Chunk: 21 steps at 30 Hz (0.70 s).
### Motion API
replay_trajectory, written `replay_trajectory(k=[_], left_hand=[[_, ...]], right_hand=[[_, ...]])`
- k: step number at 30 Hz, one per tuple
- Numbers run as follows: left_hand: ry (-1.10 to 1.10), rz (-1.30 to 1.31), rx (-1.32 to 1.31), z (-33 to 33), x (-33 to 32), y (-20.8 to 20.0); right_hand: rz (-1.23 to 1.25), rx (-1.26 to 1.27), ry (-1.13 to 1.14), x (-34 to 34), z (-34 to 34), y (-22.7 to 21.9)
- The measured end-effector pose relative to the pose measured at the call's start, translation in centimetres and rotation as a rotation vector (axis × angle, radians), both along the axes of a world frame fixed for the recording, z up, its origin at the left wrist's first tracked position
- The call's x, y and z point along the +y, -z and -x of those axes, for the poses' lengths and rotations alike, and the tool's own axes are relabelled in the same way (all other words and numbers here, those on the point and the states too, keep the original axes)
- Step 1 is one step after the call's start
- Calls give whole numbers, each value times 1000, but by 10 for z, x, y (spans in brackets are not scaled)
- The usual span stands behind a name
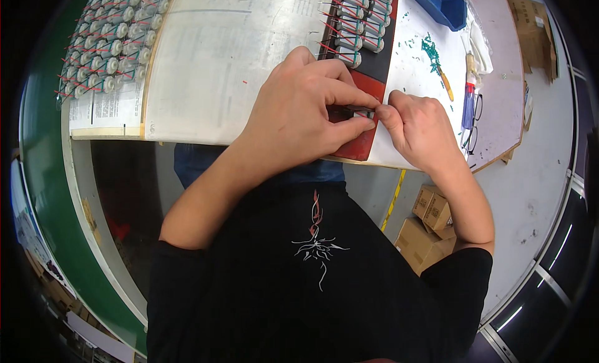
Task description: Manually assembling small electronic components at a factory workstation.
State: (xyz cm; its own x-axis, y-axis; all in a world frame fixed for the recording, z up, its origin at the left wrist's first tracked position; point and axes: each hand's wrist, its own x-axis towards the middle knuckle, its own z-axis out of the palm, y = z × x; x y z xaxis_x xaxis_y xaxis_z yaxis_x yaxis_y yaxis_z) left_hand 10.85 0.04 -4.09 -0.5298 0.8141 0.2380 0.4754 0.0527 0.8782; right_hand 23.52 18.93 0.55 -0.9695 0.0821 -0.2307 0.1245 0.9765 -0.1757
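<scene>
Over the front end of a red and black strip [359, 150], my left hand [296, 107] pinches a small metal-cased motor [362, 114] between thumb and fingers. Most of the motor is hidden by those fingers. My right hand [424, 129] meets it from the right, thumb and forefinger pressed together at the motor's end. What lies in that right pinch is too small and covered to make out. Just beyond my hands, several small motors [348, 42] with red and green wires sit in rows on the dark part of the strip.
Many more wired motors [109, 51] fill the far left of the white table [206, 82]. To the right lie green clippings [430, 51], a yellow-handled tool [445, 83], a red-and-blue handled tool [468, 107] and eyeglasses [474, 129]. A blue bin [443, 10] stands farther back; cardboard boxes [424, 241] sit below.
</scene>
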Motion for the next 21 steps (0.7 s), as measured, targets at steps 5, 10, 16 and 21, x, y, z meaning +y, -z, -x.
replay_trajectory(k=[5, 10, 16, 21], left_hand=[[9, -10, 4, 1, 0, 3], [4, -24, 1, 0, 0, 3], [18, -25, 15, 1, 0, 5], [23, -38, 18, 2, 0, 5]], right_hand=[[42, -26, 17, -2, 1, 0], [32, -31, 7, -2, 1, 0], [-28, 36, -23, -4, 2, -1], [-29, -45, -5, -3, 6, -5]])
